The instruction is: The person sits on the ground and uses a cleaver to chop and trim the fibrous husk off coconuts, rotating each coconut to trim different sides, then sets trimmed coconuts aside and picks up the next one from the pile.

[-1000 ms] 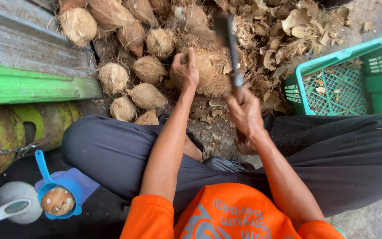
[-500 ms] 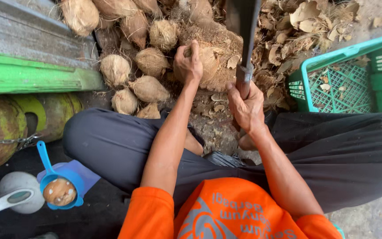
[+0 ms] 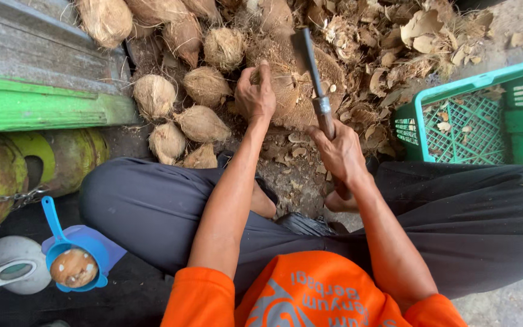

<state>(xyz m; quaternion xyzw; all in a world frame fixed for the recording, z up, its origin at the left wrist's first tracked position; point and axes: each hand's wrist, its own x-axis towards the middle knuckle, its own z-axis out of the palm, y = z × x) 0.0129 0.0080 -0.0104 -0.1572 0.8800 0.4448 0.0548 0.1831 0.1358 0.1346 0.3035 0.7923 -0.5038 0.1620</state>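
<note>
Coconuts fill the top of the view, and the one being worked, a large husked coconut point(image 3: 295, 91) with its fibrous brown coat partly torn, sits on the ground just in front of the seated person's crossed legs. The left hand point(image 3: 255, 94) lies curled over the near left side of this coconut, fingers wrapped onto the husk and pressing down, which looks meant to keep the round thing from rolling under a blow. The right hand point(image 3: 340, 154) is closed tight around the handle of a machete point(image 3: 311, 72), whose dark blade runs up and away from the wrist and lies across the top of the same coconut, just beside the left hand's fingers; whether the edge is touching the husk or a little above it cannot be told. Smaller dehusked coconuts point(image 3: 201, 124) sit in a loose cluster to the left, near a green wooden ledge point(image 3: 37, 112), set apart from the heap of husk scraps point(image 3: 394, 54) that spreads to the upper right. A green plastic crate point(image 3: 455, 121) stands on the right, touching the dark trouser leg, with only a few chips in it. At lower left a blue plastic scoop point(image 3: 62, 242) holds one coconut, next to a yellow-green gas cylinder point(image 3: 7, 172).
</note>
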